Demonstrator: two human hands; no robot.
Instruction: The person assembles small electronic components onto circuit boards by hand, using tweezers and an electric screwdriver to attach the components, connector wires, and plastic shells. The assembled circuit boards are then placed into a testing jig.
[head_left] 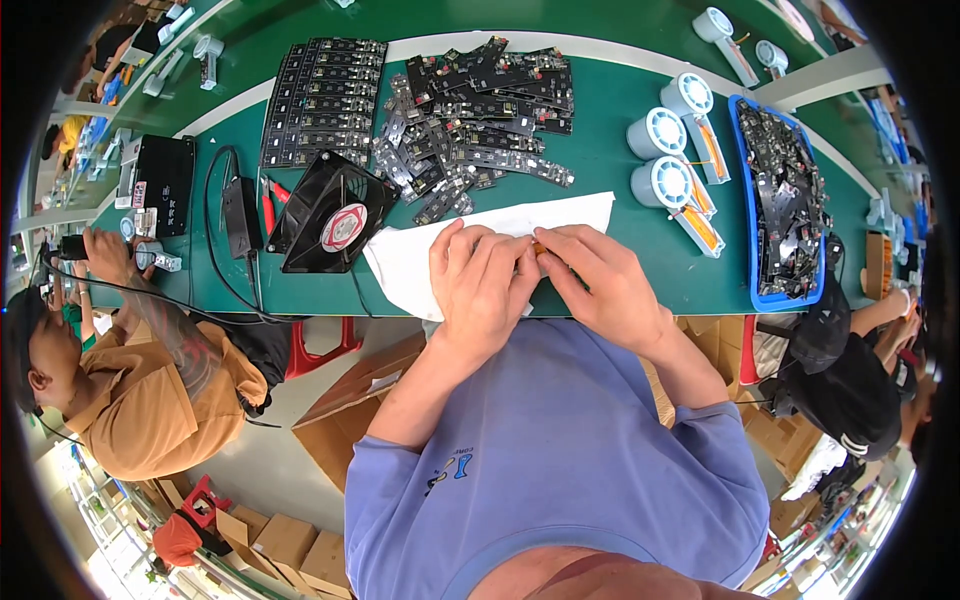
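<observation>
My left hand (482, 275) and my right hand (603, 277) meet above a white sheet (405, 262) at the table's front edge. The fingers of both are closed, fingertips pressed together around a small orange piece (540, 248). Most of that piece is hidden, so its kind is unclear. Behind the sheet lies a loose heap of black circuit boards (490, 110). A black square cooling fan (338, 215) leans to the left of my hands. Three light-blue handheld fans (668, 182), their handles opened to show orange inside, lie to the right.
Black board panels (325, 100) are stacked at the back left. Red-handled pliers (270, 205) and a black power adapter (240, 215) lie beside the cooling fan. A blue tray (742, 200) full of small boards stands at right. Co-workers sit on both sides, one in a tan shirt (150, 420).
</observation>
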